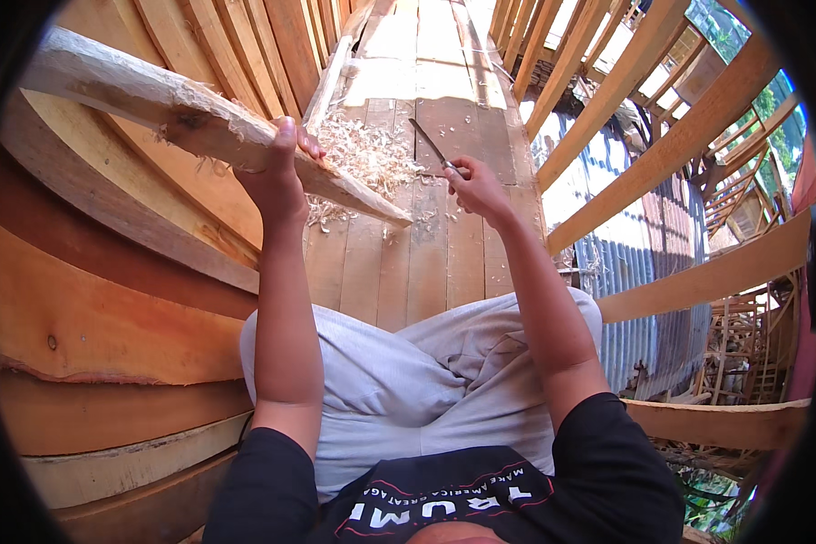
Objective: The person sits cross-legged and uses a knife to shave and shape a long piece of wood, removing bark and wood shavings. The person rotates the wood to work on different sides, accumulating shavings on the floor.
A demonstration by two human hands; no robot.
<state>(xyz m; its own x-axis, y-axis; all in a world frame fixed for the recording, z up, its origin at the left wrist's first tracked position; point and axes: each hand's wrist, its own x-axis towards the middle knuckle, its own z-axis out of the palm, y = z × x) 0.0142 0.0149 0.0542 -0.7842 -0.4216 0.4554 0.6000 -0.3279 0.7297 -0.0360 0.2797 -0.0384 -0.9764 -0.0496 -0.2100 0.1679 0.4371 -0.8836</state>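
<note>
A long pale wooden pole [204,122] slants from the upper left down to its narrower end near the middle of the floor. Its surface is rough, with frayed fibres and a dark knot. My left hand [279,177] is wrapped around the pole from below, thumb on top, not far from the narrow end. In my right hand [479,189] is a knife [432,145] with a thin dark blade pointing up and to the left. My fingers close round its handle, which is mostly hidden. The blade is apart from the pole, to its right.
Curled wood shavings [372,154] lie heaped on the plank floor [422,263] beyond the pole. A plank wall [118,317] rises close on my left. Along the right runs a slatted wooden railing [680,127], with corrugated metal roofing [621,254] below it. My crossed legs [381,363] are in front.
</note>
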